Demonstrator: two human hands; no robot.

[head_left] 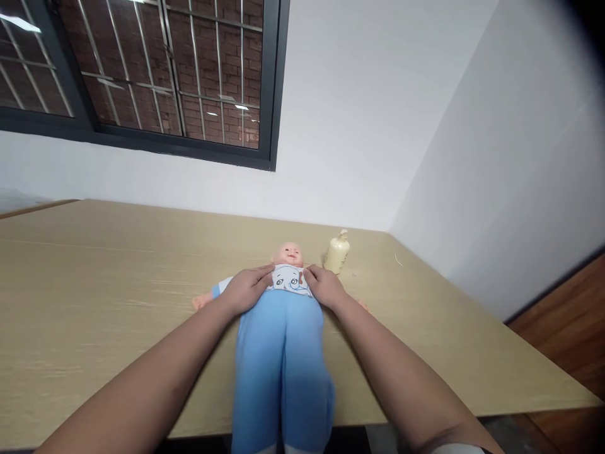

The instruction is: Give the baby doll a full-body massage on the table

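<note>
A baby doll lies on its back on the table, head away from me. It wears a white top with a blue cartoon face and light blue trousers, whose legs reach past the near edge. My left hand holds the doll's torso on the left side, thumb on the front of the top. On the opposite side, my right hand grips the torso the same way. Both hands' fingers are partly hidden against the doll's sides. The doll's arms stretch outward, one small hand showing at the left.
A cream pump bottle stands on the table, right of the doll's head. A thin pale strip lies farther right. Behind the table are a white wall and a barred window. Brown wood panelling is at the right.
</note>
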